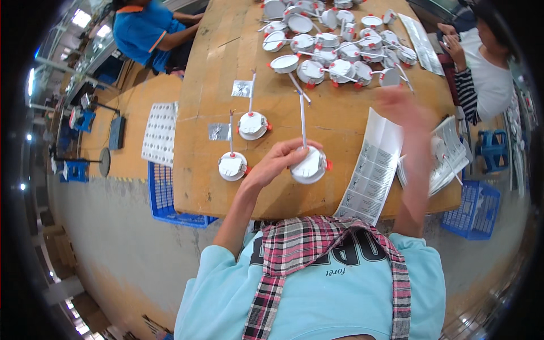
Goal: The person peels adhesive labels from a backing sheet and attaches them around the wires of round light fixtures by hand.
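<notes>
My left hand (279, 161) grips a round white downlight (307, 168) with red clips, thumb on its back. Its white cable stands up away from me. My right hand (405, 107) is smeared by motion above the table, and its fingers cannot be made out. Below it lies a long sheet of silver labels (368, 170), partly behind my right forearm. To the left are two more downlights, a nearer one (232, 166) and a farther one (253, 126). By their cables are a nearer silver label (219, 132) and a farther silver label (242, 88).
A heap of downlights (341, 69) covers the table's far part. Right of me is a stack of label sheets (447, 153). Blue baskets stand at the left (170, 212) and right (473, 209). A person in blue (141, 28) and one in white (492, 79) sit at the sides.
</notes>
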{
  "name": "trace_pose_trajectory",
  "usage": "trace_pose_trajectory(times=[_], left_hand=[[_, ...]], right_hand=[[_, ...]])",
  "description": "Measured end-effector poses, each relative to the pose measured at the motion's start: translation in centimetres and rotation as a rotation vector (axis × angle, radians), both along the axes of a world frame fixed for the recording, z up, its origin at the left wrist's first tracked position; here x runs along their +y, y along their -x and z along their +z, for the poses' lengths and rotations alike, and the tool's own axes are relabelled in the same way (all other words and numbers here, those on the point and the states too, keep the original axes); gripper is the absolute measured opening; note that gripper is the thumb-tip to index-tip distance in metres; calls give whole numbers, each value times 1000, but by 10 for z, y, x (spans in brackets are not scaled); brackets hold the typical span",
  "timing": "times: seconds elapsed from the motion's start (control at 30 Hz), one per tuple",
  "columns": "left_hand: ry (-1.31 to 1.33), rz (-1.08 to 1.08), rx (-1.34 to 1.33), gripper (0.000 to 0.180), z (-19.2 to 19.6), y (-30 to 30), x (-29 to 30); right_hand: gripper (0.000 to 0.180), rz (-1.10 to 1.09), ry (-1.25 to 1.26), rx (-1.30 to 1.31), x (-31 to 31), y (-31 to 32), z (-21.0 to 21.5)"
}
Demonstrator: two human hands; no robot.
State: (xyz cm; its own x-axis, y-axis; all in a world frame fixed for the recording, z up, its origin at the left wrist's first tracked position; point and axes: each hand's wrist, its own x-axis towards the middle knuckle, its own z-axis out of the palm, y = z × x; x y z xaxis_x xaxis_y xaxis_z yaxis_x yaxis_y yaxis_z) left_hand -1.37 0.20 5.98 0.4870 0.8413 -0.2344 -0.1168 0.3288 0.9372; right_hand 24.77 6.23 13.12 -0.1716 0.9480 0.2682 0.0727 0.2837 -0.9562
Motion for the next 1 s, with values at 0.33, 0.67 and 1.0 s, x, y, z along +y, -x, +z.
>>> trace_pose_trajectory(times=[0.33, 0.67, 1.0], left_hand=[[45, -141, -58, 36, -18, -17, -20], [2, -111, 34, 34, -26, -22, -27], [-714, 84, 669, 17, -36, -31, -13]], right_hand=[[34, 572, 663, 653, 0, 59, -70], [26, 549, 600, 804, 0, 62, -84], [5, -297, -560, -365, 0, 74, -75]])
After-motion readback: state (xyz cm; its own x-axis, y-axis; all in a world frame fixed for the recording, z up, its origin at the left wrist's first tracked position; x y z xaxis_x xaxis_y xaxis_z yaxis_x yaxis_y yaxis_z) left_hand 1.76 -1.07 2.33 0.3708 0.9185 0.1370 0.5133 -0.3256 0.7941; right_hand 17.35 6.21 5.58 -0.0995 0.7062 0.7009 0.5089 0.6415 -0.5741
